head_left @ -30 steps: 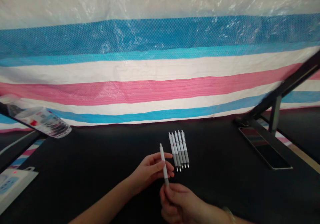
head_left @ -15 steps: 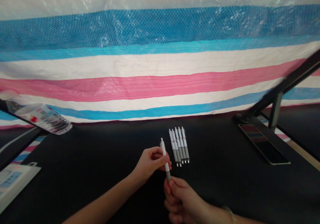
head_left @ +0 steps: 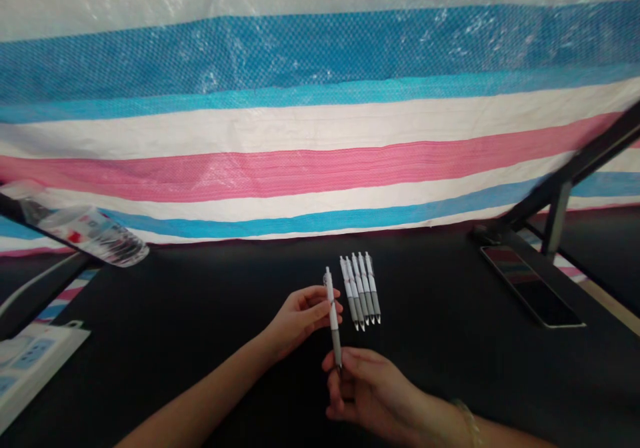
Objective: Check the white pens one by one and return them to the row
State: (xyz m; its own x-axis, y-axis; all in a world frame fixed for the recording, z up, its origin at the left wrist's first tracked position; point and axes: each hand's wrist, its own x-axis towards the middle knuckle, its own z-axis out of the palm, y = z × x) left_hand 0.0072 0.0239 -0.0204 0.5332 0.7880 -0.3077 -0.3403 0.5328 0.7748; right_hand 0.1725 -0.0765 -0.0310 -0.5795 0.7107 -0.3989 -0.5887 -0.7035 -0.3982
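Left grip (head_left: pixel 303 318) closed on pen (head_left: pixel 333 318) mid-barrel; my right grip (head_left: pixel 373 387) pinches its tip end; five pens (head_left: pixel 361 289) lie near on desk (head_left: pixel 440 301).

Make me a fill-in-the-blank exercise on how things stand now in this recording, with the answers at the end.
1. The left hand is at the upper part of the held pen, whose colour there is ____.
2. On the black table, the row of pens counts ____ in all.
3. A pale band circles the ____ wrist.
4. The clear bottle is on the ____ side of that row.

Missing words: white; five; right; left.
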